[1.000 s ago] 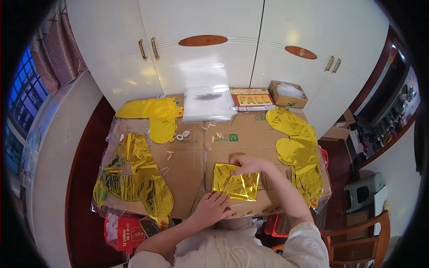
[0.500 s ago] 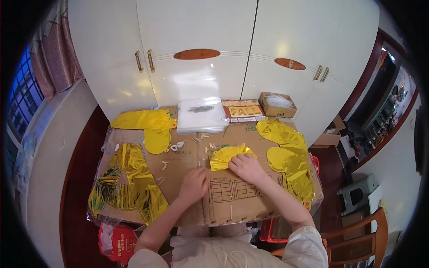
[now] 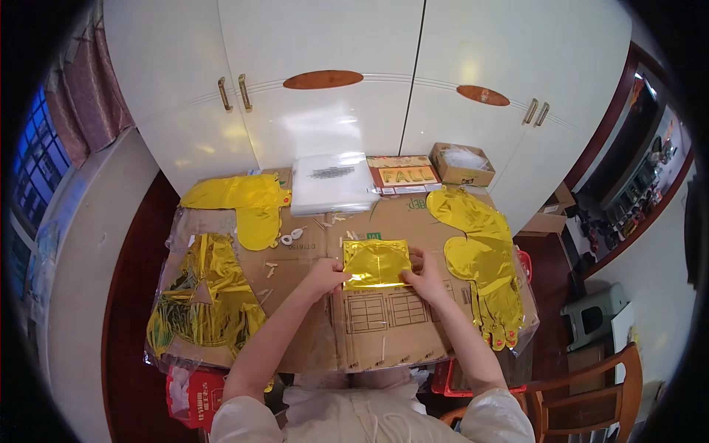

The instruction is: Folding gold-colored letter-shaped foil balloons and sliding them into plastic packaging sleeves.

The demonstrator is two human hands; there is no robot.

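Head view | left hand (image 3: 325, 276) and right hand (image 3: 425, 277) are pinching, between thumbs and fingers, opposite sides of a shiny gold rectangular folded foil sheet (image 3: 378, 262), on or just above brown printed cardboard (image 3: 399, 347) | seemingly flattening it | next move likely calling for even tension

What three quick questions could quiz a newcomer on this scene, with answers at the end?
1. True or false: the left hand and the right hand both touch the folded gold foil.

2. What lies directly right of the stack of clear plastic?
(a) a wooden chair
(b) an orange-red printed package
(c) a patterned curtain

3. How many handles show on the white cabinet?

Key: 1. True; they are at its opposite sides. 2. (b). 3. Four, in two pairs.
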